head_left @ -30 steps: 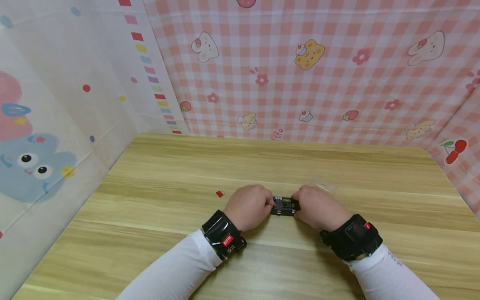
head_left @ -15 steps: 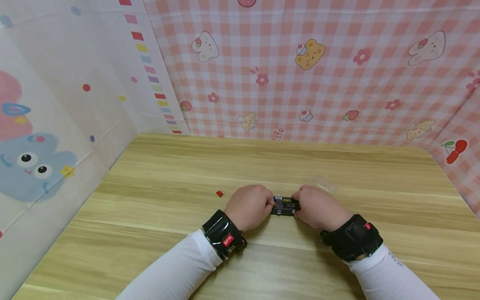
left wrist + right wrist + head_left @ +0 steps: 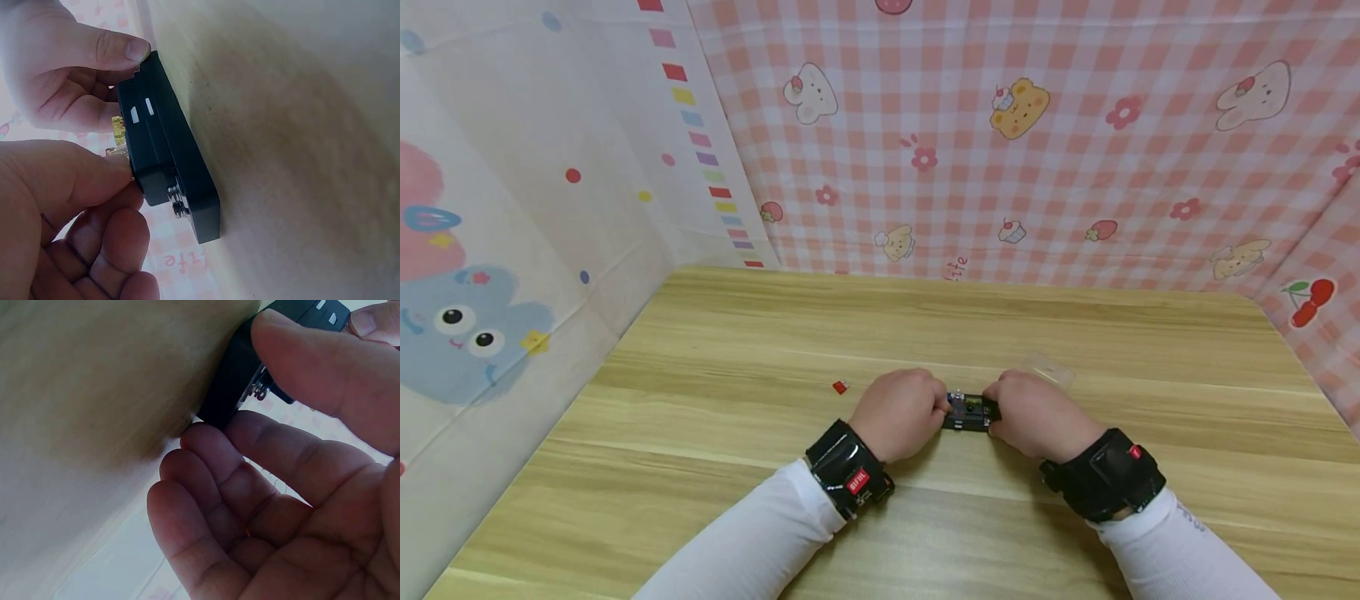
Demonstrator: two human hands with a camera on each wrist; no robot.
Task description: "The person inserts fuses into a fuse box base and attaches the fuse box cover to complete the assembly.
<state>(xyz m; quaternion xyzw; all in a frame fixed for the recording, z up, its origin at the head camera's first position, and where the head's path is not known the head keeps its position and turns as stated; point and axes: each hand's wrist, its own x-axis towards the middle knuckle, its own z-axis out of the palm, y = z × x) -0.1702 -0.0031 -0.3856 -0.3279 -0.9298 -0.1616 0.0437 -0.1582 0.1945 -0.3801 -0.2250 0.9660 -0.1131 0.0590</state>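
A small black block (image 3: 972, 423) with screw terminals lies on the table between both hands. A yellow patch (image 3: 119, 130) shows on its upper face, and metal screws (image 3: 177, 201) sit at one end. My left hand (image 3: 901, 415) pinches with thumb and forefinger at the block's upper face. Whatever small part is between those fingertips is mostly hidden. At the opposite end, my right hand (image 3: 1037, 417) grips the block between thumb and forefinger. Its other fingers (image 3: 178, 515) are loosely bent below.
To the left on the wooden table (image 3: 760, 333) lies a small red piece (image 3: 840, 387) with a pale end. A clear plastic cover (image 3: 1048, 370) lies behind the right hand. Patterned cloth (image 3: 962, 192) hangs behind the table.
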